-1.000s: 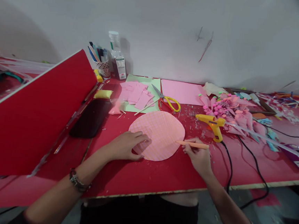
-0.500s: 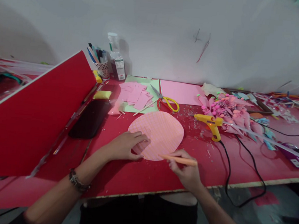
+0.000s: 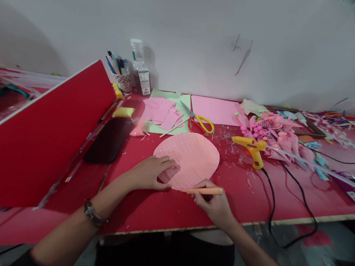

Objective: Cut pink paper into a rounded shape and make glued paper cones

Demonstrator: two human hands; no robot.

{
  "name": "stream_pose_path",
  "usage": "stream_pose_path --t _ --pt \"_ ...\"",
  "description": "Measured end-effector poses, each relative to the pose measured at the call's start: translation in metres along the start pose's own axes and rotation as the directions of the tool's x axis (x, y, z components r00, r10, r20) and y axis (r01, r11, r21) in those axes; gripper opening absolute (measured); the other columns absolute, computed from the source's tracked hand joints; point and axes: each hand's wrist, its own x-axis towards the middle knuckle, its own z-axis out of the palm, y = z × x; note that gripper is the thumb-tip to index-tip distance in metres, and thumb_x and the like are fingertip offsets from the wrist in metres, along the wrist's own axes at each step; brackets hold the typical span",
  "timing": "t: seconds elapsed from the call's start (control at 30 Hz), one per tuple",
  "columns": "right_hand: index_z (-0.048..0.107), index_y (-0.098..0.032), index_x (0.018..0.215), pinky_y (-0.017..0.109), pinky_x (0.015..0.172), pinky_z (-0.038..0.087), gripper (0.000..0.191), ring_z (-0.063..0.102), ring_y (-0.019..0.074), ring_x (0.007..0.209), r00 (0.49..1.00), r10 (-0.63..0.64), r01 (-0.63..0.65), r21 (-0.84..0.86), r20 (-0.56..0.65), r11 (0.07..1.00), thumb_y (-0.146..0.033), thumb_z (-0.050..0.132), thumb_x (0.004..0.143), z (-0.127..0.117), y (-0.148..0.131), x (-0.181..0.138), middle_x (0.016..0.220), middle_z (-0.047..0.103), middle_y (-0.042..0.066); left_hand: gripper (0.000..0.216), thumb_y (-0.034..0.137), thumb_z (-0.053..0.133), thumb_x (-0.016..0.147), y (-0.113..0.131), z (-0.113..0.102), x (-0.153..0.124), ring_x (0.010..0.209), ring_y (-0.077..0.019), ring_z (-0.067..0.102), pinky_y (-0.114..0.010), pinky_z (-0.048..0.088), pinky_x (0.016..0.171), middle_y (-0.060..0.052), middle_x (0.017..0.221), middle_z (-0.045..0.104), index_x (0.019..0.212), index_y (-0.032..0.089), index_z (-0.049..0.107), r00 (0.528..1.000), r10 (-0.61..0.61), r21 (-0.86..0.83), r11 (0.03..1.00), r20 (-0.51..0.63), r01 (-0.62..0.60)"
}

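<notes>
A round pink checked paper disc (image 3: 190,157) lies flat on the red table (image 3: 171,209). My left hand (image 3: 150,173) rests on the disc's near left edge, fingers laid flat and pressing it down. My right hand (image 3: 213,202) is closed on an orange pen (image 3: 203,190), held nearly level with its tip at the disc's near edge.
A raised red board (image 3: 40,137) fills the left. A black phone (image 3: 108,141) lies beside it. Behind the disc are pink paper scraps (image 3: 162,113), yellow-handled scissors (image 3: 199,120), a pen cup (image 3: 122,76) and a bottle (image 3: 139,69). A yellow glue gun (image 3: 250,147) with black cord and pink craft pieces (image 3: 273,131) are at right.
My right hand has carried the pen from the disc's right edge round to its near edge, moving left and toward me. My left hand has stayed in place on the disc.
</notes>
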Motion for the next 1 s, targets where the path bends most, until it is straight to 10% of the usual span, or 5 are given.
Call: stream_pose_path --t 0.37,1.0 --pt "0.055 -0.017 0.076 0.022 0.047 0.045 0.010 0.056 0.0111 0.051 0.994 0.087 -0.073 0.214 -0.059 0.974 -0.026 0.051 0.078 -0.001 0.007 -0.002 0.062 0.061 0.001 0.054 0.040 0.055 0.070 -0.001 0.001 0.000 0.095 -0.0237 0.053 -0.033 0.039 0.078 -0.007 0.110 0.054 0.119 0.022 0.042 1.000 -0.006 -0.003 1.000 -0.016 0.006" --pt "0.059 -0.016 0.074 0.021 0.051 0.044 0.011 0.057 0.0130 0.058 0.991 0.022 -0.033 -0.078 -0.132 0.996 -0.023 0.051 0.077 -0.014 0.012 0.006 0.065 0.061 0.002 0.053 0.040 0.053 0.072 -0.001 0.001 0.000 0.095 -0.0234 0.053 -0.033 0.039 0.079 -0.007 0.110 0.054 0.120 0.022 0.041 1.000 -0.001 0.009 1.000 -0.010 0.001"
